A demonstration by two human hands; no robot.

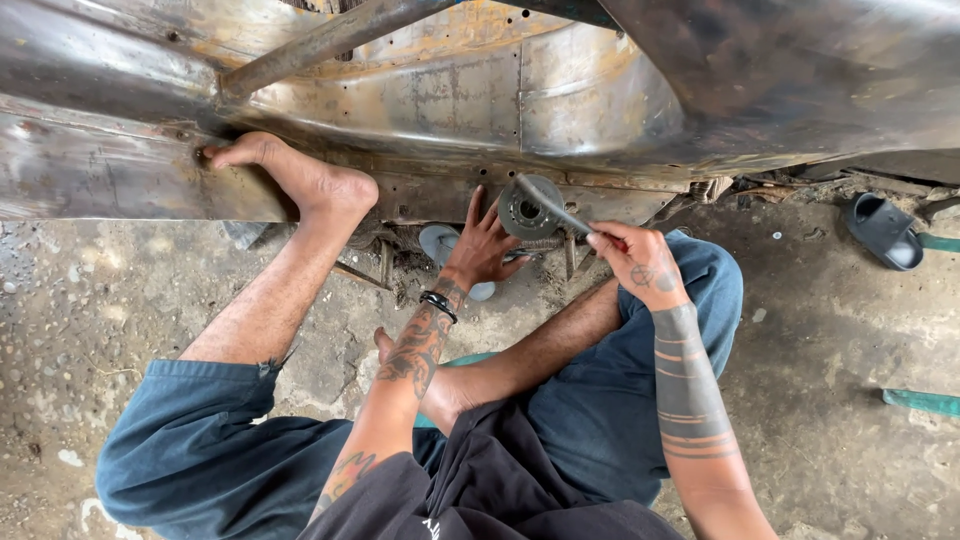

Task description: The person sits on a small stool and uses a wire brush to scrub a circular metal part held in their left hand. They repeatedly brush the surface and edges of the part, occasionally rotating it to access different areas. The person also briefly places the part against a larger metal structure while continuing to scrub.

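Steadying a round grey metal hub [524, 212] under the rusty body panel [450, 110], our left hand [482, 245] is spread flat; right hand [640, 262] is pinching a thin file [552, 206], dark sandal [884, 230] lying on gritty concrete floor [840, 330].

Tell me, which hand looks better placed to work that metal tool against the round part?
Probably the right hand: it grips the flat metal tool, its tip at the round metal part. The left hand only steadies that part.

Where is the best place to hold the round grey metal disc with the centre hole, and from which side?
Probably by its outer rim, coming from the left. The round grey metal disc stands on edge against the rusty metal body panel, its face toward the camera. The left hand already steadies that side, while the right hand works a thin metal tool from the right.
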